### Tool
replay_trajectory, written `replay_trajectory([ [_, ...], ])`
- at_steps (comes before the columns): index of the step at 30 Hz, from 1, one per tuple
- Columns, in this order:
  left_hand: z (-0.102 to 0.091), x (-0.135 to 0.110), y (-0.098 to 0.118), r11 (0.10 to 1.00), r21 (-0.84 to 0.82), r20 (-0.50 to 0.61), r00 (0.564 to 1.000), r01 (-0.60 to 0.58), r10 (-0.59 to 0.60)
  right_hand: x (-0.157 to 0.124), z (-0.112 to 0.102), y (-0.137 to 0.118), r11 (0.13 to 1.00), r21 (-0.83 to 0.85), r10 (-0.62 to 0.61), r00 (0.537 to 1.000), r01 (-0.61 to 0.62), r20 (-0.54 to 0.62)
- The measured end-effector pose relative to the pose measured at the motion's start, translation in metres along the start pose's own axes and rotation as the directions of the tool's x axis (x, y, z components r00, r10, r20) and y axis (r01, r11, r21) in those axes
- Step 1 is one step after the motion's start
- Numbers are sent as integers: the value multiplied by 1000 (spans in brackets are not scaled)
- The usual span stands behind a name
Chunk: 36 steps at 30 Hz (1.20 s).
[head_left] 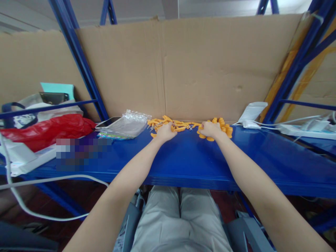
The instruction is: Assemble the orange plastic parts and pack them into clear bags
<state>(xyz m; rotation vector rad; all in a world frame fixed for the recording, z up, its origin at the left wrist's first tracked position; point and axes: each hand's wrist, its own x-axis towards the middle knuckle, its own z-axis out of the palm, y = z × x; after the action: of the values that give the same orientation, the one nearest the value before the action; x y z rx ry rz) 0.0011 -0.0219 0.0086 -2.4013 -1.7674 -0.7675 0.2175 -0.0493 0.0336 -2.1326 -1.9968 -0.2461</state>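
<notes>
Both arms reach forward to the back of the blue table. My left hand [166,132] is closed at a pile of orange keychain pieces [160,121] with small metal chains, and an orange piece shows at its fingertips. My right hand [210,130] is closed over the edge of a cluster of rounded orange pieces [228,130], with its fingers pressed together. What it grips is mostly hidden. Between the hands lies an orange piece with a silver chain [191,126], near the right fingertips. The exact shape of the pieces is too small to tell.
A cardboard sheet [204,70] stands behind the blue tabletop [189,164]. Clear plastic bags [131,126] lie left of the pile. Further left are a red plastic bag [57,129] and a power strip [39,159]. A white adapter [252,115] with cables sits at right.
</notes>
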Motion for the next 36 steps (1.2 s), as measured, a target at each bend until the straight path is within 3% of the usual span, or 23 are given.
replay_trajectory([
  [5, 0, 0, 0, 1000, 0, -7, 1000, 1, -1, -2, -1, 1, 1000, -5, -25, 998, 25, -54],
  [9, -1, 0, 1, 1000, -11, -13, 1000, 3, -3, -1, -1, 1, 998, 51, -10, 974, 22, -228],
  [12, -2, -2, 2, 1000, -21, -26, 1000, -18, 17, 2, 0, -4, 972, 193, -71, 949, 135, -307],
  [15, -4, -4, 4, 999, -21, -38, 998, -49, 49, 3, 5, -12, 877, 369, -219, 940, 307, -261],
  [18, -5, -5, 6, 997, -28, -43, 996, -77, 75, 2, 13, -21, 778, 509, -321, 929, 368, -182],
  [21, -7, -6, 6, 995, -38, -34, 996, -89, 88, 2, 18, -26, 690, 648, -334, 936, 323, -110],
  [25, -6, -4, 3, 988, -40, -45, 988, -147, 145, 0, 17, -24, 546, 823, -350, 935, 157, 54],
  [30, -1, -1, -1, 955, -46, -82, 954, -294, 290, -6, 14, -23, 403, 913, -462, 849, -59, 259],
  [33, -1, 0, -1, 954, -62, -93, 954, -292, 286, -9, 14, -27, 304, 938, -504, 807, -170, 309],
  [36, -2, -1, 1, 962, -63, -105, 961, -265, 257, -10, 14, -30, 234, 944, -513, 796, -233, 323],
])
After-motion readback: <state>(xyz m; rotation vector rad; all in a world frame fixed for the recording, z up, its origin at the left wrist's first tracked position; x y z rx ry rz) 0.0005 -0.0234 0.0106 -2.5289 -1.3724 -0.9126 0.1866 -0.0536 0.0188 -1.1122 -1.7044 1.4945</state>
